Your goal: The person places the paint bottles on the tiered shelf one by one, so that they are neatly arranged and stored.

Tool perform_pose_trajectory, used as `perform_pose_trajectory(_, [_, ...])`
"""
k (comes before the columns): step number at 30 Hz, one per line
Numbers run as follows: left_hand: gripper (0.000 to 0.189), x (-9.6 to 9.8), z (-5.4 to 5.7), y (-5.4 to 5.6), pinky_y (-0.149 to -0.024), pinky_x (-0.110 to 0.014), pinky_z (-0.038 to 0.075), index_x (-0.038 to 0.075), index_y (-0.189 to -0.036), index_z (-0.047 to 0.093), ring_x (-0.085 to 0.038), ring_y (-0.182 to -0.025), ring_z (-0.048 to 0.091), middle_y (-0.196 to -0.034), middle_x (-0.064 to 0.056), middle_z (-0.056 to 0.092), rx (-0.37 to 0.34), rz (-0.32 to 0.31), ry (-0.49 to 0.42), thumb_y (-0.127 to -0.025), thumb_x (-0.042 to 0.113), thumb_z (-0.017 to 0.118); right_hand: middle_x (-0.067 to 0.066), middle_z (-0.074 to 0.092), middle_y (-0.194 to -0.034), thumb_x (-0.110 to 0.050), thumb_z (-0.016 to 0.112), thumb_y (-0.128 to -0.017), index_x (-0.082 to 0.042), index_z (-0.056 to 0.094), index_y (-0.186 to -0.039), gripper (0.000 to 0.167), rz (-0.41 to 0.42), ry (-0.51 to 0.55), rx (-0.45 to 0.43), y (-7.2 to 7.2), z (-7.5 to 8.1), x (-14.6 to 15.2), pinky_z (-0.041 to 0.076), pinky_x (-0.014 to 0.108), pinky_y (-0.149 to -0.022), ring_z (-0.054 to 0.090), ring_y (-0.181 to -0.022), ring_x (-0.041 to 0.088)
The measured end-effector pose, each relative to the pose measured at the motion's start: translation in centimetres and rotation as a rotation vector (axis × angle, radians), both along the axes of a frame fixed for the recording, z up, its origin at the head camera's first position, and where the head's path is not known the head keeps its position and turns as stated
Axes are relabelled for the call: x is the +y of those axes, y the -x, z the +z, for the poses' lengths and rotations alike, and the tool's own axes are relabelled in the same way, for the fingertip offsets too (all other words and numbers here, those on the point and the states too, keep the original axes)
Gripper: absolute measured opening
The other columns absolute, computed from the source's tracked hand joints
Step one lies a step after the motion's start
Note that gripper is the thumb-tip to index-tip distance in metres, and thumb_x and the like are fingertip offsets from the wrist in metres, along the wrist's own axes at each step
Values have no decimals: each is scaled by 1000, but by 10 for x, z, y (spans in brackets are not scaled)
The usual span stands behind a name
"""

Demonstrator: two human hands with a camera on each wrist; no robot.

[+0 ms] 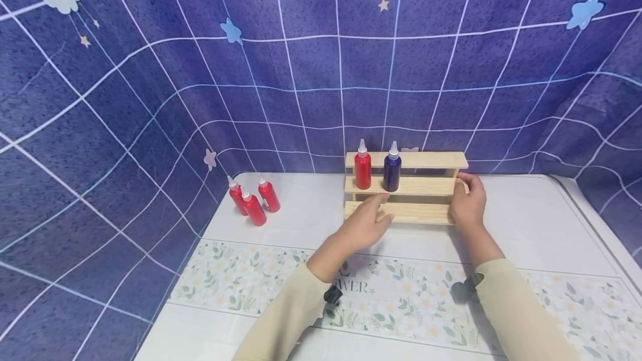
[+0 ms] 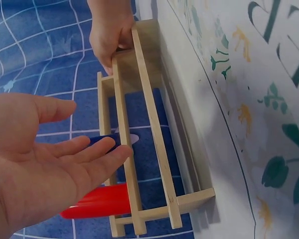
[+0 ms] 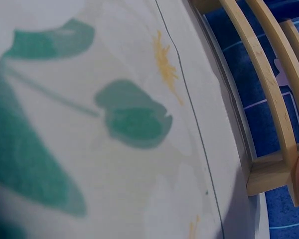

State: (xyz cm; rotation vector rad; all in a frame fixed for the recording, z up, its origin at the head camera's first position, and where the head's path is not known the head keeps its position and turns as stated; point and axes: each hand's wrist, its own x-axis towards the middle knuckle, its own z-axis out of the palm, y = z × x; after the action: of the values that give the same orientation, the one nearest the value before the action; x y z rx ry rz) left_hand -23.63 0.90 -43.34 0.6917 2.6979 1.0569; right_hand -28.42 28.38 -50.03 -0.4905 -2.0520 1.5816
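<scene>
A three-tier wooden rack (image 1: 426, 185) stands at the back of the table. On its middle tier are a red squeeze bottle (image 1: 363, 171) and, to the right of it, a dark blue squeeze bottle (image 1: 392, 172), both upright with pale pointed caps. My right hand (image 1: 468, 202) grips the rack's right end; only a sliver of it shows in the right wrist view. In front of the bottles is my left hand (image 1: 366, 223), holding nothing. Its fingers (image 2: 97, 154) are loosely extended in the left wrist view, partly covering the blue bottle.
Several more red bottles stand grouped at the table's back left, including a front one (image 1: 254, 209). A floral band (image 1: 401, 288) crosses the white tabletop (image 1: 301, 227). Behind the table hangs a blue cloth (image 1: 311, 60) with a grid pattern.
</scene>
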Motion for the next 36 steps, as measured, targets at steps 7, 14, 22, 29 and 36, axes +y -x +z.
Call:
perform_pose_trajectory(7, [57, -10, 0, -2, -124, -49, 45, 15, -161, 42, -29, -148, 52, -159, -9, 54, 27, 13, -24, -108, 31, 57, 21, 54, -154, -19, 39, -111, 1, 53, -144, 41, 25, 2, -40, -2, 4, -1, 34, 44, -131, 46, -152, 32])
perform_pose_trajectory(14, [56, -19, 1, 0, -121, -49, 47, 17, -160, 43, -28, -146, 54, -159, -8, 54, 33, 29, -52, -108, 32, 58, 20, 55, -154, -18, 39, -111, 1, 53, -144, 40, 21, 3, -33, -1, 6, 2, 36, 43, -130, 47, -151, 31])
perform_pose_trajectory(22, [54, -28, 2, 2, -123, -50, 46, 16, -158, 47, -29, -147, 53, -158, -8, 56, 41, 41, -77, -107, 31, 60, 18, 52, -158, -18, 39, -111, 0, 52, -145, 41, 17, 6, -40, -2, 9, 5, 30, 42, -134, 40, -157, 29])
perform_pose_trajectory(29, [49, -42, 2, 3, -119, -49, 49, 10, -151, 54, -33, -145, 55, -152, -13, 59, 71, 48, -125, -106, 25, 62, 20, 53, -156, -18, 40, -111, 1, 53, -144, 40, 15, 7, -27, -3, 7, 5, 29, 44, -134, 41, -157, 31])
perform_pose_trajectory(36, [43, -61, -2, 2, -114, -49, 54, 9, -145, 59, -33, -140, 58, -148, -12, 62, 89, 110, -163, -105, 24, 62, 22, 55, -155, -14, 43, -110, 3, 55, -141, 38, 17, 20, -11, -4, 2, 1, 28, 44, -134, 41, -157, 32])
